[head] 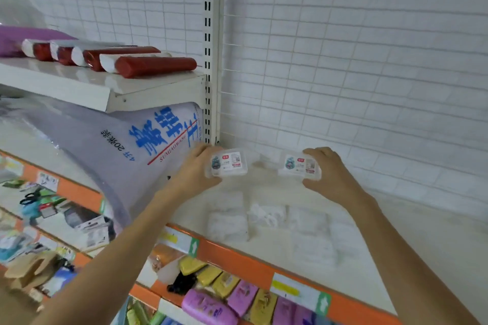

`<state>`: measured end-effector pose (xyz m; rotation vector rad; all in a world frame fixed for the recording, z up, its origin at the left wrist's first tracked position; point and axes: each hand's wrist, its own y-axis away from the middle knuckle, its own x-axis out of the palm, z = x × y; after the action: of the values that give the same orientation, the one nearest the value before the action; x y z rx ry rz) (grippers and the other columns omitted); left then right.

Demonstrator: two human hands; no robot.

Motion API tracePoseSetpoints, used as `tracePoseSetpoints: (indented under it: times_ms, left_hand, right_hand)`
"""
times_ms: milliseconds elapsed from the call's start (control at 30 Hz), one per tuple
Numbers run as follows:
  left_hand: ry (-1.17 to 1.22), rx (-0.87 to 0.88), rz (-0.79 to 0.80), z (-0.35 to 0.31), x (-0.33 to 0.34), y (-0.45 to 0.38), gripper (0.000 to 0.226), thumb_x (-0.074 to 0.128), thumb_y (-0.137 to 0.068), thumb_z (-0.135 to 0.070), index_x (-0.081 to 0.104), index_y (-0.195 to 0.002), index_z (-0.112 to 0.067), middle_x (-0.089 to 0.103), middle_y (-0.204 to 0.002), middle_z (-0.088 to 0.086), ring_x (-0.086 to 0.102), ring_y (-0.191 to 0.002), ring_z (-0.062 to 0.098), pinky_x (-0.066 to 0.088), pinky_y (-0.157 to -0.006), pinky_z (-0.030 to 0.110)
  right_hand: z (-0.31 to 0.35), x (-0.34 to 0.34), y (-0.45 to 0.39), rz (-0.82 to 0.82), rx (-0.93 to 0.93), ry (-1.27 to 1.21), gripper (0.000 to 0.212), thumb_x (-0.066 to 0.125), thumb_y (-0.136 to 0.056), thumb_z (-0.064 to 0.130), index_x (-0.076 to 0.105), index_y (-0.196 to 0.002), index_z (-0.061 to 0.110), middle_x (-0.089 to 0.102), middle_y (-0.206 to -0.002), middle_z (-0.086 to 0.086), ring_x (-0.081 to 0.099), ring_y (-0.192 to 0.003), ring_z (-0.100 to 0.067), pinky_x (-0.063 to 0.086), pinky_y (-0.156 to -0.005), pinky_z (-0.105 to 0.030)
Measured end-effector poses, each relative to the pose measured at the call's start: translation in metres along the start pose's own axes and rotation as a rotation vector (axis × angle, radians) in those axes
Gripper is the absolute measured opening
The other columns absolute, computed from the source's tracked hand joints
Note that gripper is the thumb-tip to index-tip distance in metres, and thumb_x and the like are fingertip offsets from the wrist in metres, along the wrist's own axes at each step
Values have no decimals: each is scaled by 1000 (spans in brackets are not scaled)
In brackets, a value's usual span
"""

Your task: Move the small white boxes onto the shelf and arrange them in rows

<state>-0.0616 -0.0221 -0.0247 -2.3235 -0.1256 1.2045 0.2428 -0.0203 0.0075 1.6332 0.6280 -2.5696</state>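
Both hands reach to the back of a cream-coloured shelf board (396, 240) with an orange front strip. The left hand (196, 170) has a small white plastic box with a printed label (229, 162) between thumb and fingers; the fingers are curled around its left end, and the box is near the back left corner of the shelf, close to the slotted white metal upright (208, 47). The right hand (330, 174) grips a second small white labelled box (299, 165) in the same way, with the fingers over its top edge and the thumb under its right end. The two boxes are at the same depth, side by side but well apart. I cannot tell if they touch the shelf or are a little above it.

Nearer to the front edge, several flat clear plastic packets (266, 216) lie on the shelf board. Behind the shelf there is a white wire grid wall (356, 60). To the left, a big translucent plastic bag with blue printed characters (126, 150) leans under an upper white shelf (79, 84), which carries dark red rolls with white ends (155, 66). Below, purple and yellow soft packs (232, 295) fill the lower shelf.
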Motion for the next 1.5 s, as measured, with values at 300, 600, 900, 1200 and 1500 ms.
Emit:
tracePoseSetpoints:
  times_ms: [300,600,900,1200,1500]
  left_hand:
    - [201,271,228,-24,25,53,70,78,-70,-13,45,-132,-14,41,-126,0,43,-112,13,34,-97,21]
    - [405,515,429,-111,83,101,68,74,-65,-25,48,-127,-9,40,-118,-3,45,-114,18,31,-93,13]
    - [552,680,573,-246,139,162,74,58,-59,-46,51,-122,-6,44,-112,3,44,-105,9,32,-88,7]
    - [636,721,682,-400,190,265,67,78,-68,-13,45,-126,-19,48,-128,2,45,-119,16,37,-95,25]
    - [602,697,666,-502,221,301,65,78,-68,-8,49,-126,-14,47,-124,0,49,-114,17,42,-97,34]
  right_hand:
    - [14,-22,178,-145,260,47,66,72,-75,16,41,-134,20,34,-121,6,32,-118,-13,23,-90,-14]
    - [21,-46,348,-292,593,163,68,79,-66,7,50,-127,11,47,-120,-10,45,-110,-24,33,-91,-25]
    - [17,-97,509,-398,840,192,70,77,-69,11,46,-132,16,39,-122,-3,35,-109,-10,32,-90,-19]
    - [-2,-154,688,-458,936,182,72,77,-69,12,45,-133,23,36,-117,11,36,-111,-8,29,-85,-1]
    - [-45,-198,771,-521,980,180,71,77,-70,19,39,-126,43,39,-117,12,38,-110,-9,37,-91,-20]
